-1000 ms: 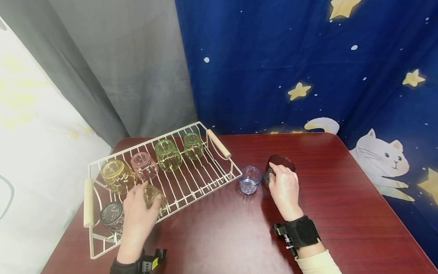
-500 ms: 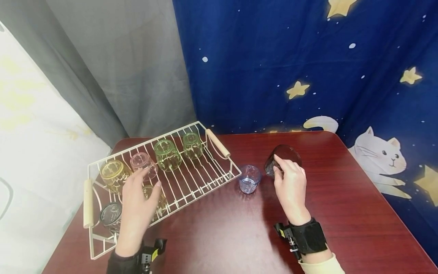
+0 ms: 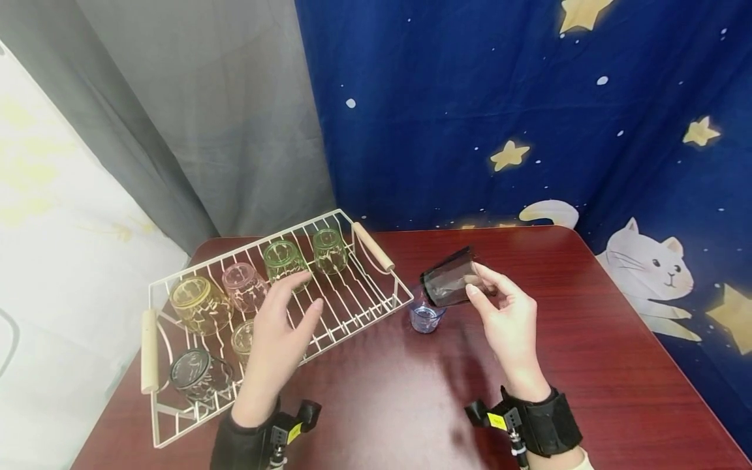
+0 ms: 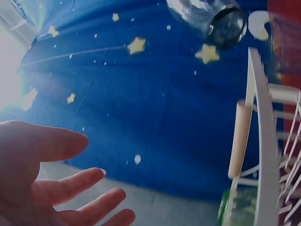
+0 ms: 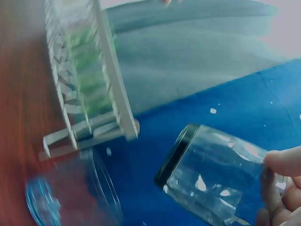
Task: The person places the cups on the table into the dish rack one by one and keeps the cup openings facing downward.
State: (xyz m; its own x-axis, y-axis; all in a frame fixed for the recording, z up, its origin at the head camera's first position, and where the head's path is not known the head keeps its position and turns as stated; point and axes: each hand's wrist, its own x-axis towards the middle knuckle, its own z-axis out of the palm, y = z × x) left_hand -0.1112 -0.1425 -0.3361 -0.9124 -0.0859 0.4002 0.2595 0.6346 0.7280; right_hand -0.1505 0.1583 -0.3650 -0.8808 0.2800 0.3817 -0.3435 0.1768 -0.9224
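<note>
My right hand (image 3: 510,320) pinches a dark grey drinking glass (image 3: 449,279) between thumb and fingers at one end. The glass is tipped on its side above the table, its thick dark base (image 5: 176,155) pointing left. Just below it, a small blue glass (image 3: 425,320) stands on the table and is partly covered by it in the head view. My left hand (image 3: 277,343) is over the front of the white wire rack (image 3: 346,334), thumb and fingers spread with nothing between them. Behind that hand, a small pale yellow glass (image 3: 241,338) is partly hidden in the rack.
Upside down in the rack are a yellow glass (image 3: 198,305), a pink glass (image 3: 244,287), a larger green glass (image 3: 283,258), a smaller green glass (image 3: 330,253) and a grey glass (image 3: 198,373). Wooden handles (image 3: 373,247) rise at both rack ends. Curtains hang behind the dark red table (image 3: 587,339).
My right hand has lifted the dark glass and turned it from upright onto its side, base leftward. My left hand has left the pale yellow glass in the rack and moved right.
</note>
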